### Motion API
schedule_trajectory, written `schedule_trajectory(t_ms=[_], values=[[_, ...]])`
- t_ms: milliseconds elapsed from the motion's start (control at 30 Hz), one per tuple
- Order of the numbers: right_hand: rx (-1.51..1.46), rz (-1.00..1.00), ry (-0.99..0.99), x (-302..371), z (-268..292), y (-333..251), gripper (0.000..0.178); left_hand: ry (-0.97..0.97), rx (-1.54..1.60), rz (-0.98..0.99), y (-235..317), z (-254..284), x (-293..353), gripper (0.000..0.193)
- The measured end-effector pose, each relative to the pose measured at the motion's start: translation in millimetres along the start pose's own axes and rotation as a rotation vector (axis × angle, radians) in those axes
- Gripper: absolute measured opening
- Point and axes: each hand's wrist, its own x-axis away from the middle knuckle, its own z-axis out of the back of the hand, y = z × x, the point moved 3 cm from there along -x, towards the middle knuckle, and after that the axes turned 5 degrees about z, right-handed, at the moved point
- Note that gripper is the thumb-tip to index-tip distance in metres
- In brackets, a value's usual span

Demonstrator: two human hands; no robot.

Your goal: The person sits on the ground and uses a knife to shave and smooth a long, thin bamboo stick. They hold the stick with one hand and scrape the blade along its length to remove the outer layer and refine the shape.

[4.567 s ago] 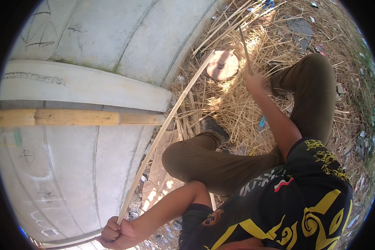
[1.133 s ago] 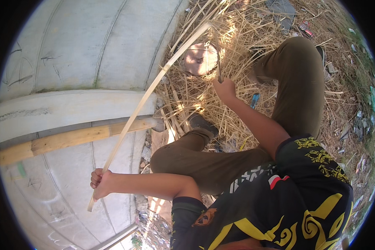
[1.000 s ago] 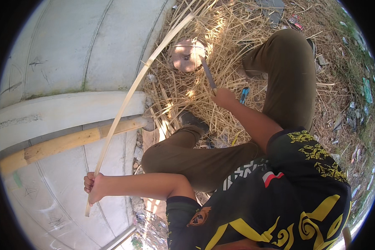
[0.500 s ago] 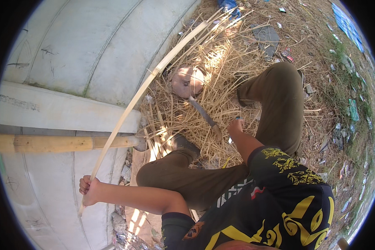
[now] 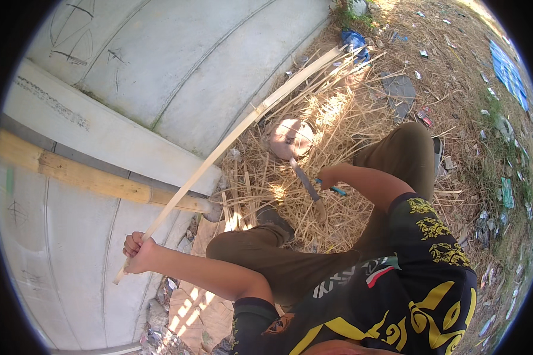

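Long, pale, flat bamboo-like strip (image 5: 219,151): slants from eight o'clock to one o'clock. Left hand (image 5: 139,254): fist clenches round its lower end. Right hand (image 5: 331,176), three o'clock: fingers curl about slim turquoise-blue tool (image 5: 338,190), apart from strip. Grey, wooden-handled knife (image 5: 305,182): lies on straw-coloured shavings (image 5: 348,158), at five o'clock from round, pinkish-brown block (image 5: 291,139). Apparent step: holding strip and tool together. Next move: probably calls for steady left grip; strip looks springy.
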Motion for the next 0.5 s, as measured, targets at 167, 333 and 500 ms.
schedule_trajectory(t_ms=[167, 333, 500], values=[[-1.009, 0.238, 0.564, 69.3, 124.0, -47.2, 0.026, 0.04, 0.066, -0.06, -6.5, -13.4, 17.0, 0.073], [-1.961, 0.743, 0.516, 154.9, 198.1, -141.1, 0.032, 0.156, 0.09, -0.119, -16.5, -1.3, 61.4, 0.074], [-2.046, 0.957, 0.588, 165.8, 229.1, -147.7, 0.028, 0.104, 0.116, -0.076, -39.9, 46.5, 145.1, 0.075]])
